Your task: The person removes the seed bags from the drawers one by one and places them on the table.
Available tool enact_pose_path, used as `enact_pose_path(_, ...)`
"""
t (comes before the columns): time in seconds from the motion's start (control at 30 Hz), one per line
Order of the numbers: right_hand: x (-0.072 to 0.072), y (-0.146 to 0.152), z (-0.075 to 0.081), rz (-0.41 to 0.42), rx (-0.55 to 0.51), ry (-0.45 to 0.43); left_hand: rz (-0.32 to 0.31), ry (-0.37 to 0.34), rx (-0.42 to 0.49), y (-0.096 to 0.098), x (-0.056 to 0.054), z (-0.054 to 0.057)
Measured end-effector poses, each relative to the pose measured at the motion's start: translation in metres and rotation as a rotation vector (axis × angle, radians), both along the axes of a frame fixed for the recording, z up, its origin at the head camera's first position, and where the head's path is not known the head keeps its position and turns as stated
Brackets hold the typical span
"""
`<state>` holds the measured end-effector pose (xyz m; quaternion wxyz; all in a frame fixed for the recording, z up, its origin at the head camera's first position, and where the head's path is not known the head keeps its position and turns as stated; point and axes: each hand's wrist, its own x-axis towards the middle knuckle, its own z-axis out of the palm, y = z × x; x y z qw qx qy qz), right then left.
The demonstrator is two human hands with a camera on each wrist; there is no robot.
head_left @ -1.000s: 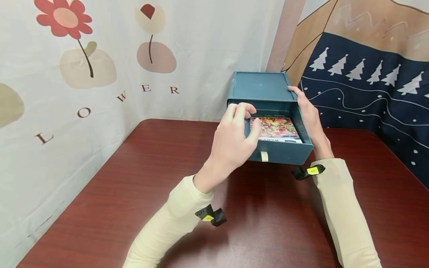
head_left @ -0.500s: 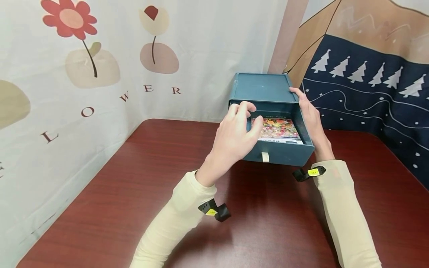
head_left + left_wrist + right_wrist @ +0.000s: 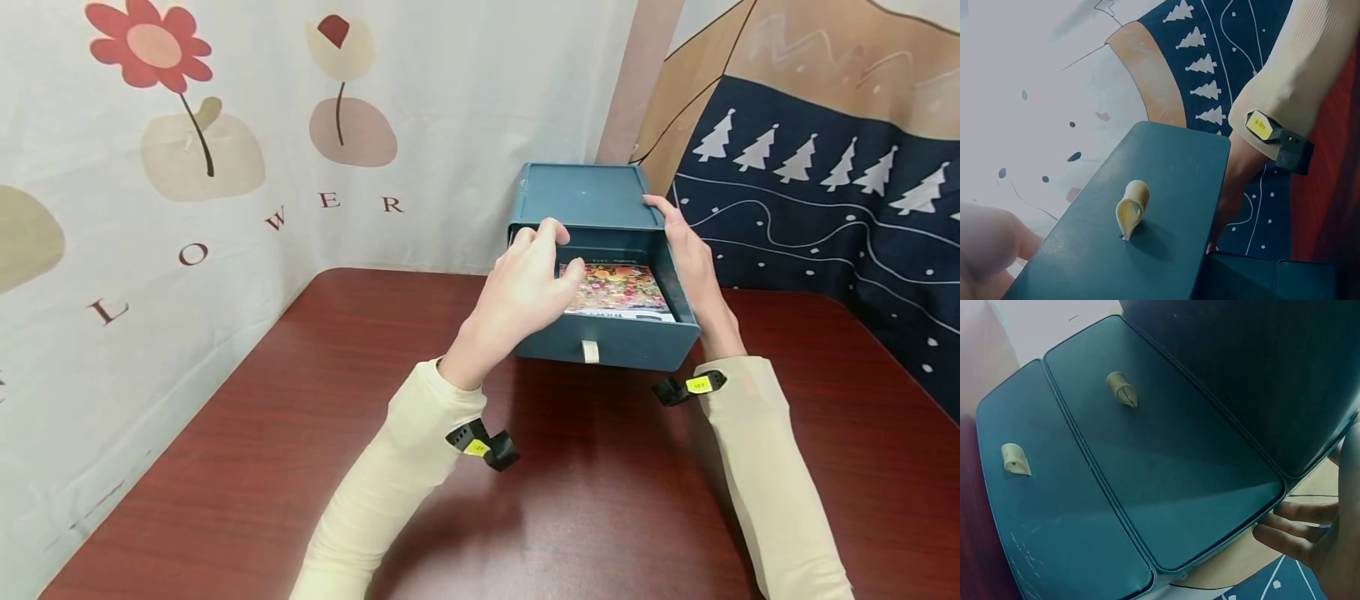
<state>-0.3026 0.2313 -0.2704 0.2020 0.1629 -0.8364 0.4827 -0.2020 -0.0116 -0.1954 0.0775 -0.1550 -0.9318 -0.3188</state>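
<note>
A teal drawer cabinet (image 3: pixel 588 196) stands at the back of the table, its top drawer (image 3: pixel 637 343) pulled out. Inside the drawer lies a flat printed item with a colourful flower picture (image 3: pixel 618 289). My left hand (image 3: pixel 517 287) is over the drawer's left side, thumb and fingers spread apart with nothing between them. It covers the left wall in the head view. My right hand (image 3: pixel 693 271) lies along the cabinet's right side, fingertips at the top edge. In the right wrist view its fingers (image 3: pixel 1291 534) touch the side beside the closed lower drawers (image 3: pixel 1166 444).
A cream pull tab (image 3: pixel 591 352) sticks out of the open drawer's front. The brown wooden table (image 3: pixel 337 375) spreads toward me. Behind it hang a white flower-print curtain (image 3: pixel 450 100) and a navy cloth with white trees (image 3: pixel 825 200).
My left hand has risen slightly, and more of the drawer's front left corner shows. The right hand stays at the cabinet's side, and the drawer stays pulled out.
</note>
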Motion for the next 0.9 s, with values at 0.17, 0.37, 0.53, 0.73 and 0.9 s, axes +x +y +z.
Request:
enact_pose_path(0.17, -0.001, 0.000, 0.000, -0.001, 0.001, -0.004, -0.011, -0.092, -0.087, 0.004, -0.006, 0.004)
enact_pose_path(0.37, -0.001, 0.000, 0.000, 0.003, -0.009, -0.017, -0.052, -0.169, -0.115, 0.003, -0.012, 0.006)
enact_pose_path(0.53, -0.002, 0.000, -0.001, 0.000, -0.008, -0.015, -0.096, -0.224, -0.129, 0.002, -0.018, 0.009)
enact_pose_path(0.73, -0.002, 0.000, 0.000, 0.001, -0.010, -0.023, -0.123, -0.264, -0.189, 0.002, -0.025, 0.011)
enact_pose_path(0.9, -0.001, -0.001, 0.000, -0.003, -0.011, -0.028, -0.139, -0.282, -0.209, 0.000, -0.028, 0.012)
